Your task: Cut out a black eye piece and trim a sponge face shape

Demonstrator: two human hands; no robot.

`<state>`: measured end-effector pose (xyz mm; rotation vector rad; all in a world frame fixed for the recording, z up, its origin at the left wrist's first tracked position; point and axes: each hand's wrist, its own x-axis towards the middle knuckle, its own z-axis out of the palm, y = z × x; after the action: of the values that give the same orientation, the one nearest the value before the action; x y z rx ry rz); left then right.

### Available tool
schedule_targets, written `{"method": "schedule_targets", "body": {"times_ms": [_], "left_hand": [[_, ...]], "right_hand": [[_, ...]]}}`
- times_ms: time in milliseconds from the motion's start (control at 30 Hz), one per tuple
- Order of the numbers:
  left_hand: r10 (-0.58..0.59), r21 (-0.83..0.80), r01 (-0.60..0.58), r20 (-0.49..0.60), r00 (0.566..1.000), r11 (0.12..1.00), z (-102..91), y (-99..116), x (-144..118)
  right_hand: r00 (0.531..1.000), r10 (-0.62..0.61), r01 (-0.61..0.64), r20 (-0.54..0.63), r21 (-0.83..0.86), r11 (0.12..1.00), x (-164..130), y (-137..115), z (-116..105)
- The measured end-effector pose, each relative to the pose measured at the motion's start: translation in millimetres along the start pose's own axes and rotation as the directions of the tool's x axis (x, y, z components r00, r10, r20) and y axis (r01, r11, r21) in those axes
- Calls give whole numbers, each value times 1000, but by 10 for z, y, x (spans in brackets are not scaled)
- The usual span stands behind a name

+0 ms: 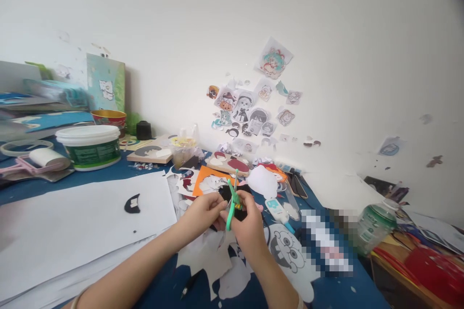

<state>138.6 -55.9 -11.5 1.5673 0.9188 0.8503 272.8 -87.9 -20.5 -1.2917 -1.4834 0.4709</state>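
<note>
Green-handled scissors (pixel 229 221) are gripped in my right hand (pixel 248 222), with their narrow tip pointing up and away from me. My left hand (pixel 206 211) is closed in a pinch right beside them, its fingertips almost touching the scissors. Whatever lies between those fingertips is too small and covered to name. Just behind both hands is a piece of black material (pixel 226 192), partly hidden by them. An orange sheet (pixel 200 182) with torn white paper on it lies beyond my left hand. Below my wrists are jagged white paper scraps (pixel 205 263).
Large white sheets (pixel 83 231) cover the left side, bearing a small black crescent cutout (pixel 132 203). A cartoon face cutout (pixel 290 248) lies at right, near a white-and-blue glue tube (pixel 278 213). Further back stand a white-lidded tub (pixel 89 147) and a lint roller (pixel 49 160). A bottle (pixel 377 224) stands far right.
</note>
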Motion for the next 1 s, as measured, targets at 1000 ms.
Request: {"method": "schedule_targets", "body": {"times_ms": [1000], "left_hand": [[119,250,-124,36,992,960,39,-61,-23]], "right_hand": [[981,-186,189,62,-47,981,37,99,-65]]}}
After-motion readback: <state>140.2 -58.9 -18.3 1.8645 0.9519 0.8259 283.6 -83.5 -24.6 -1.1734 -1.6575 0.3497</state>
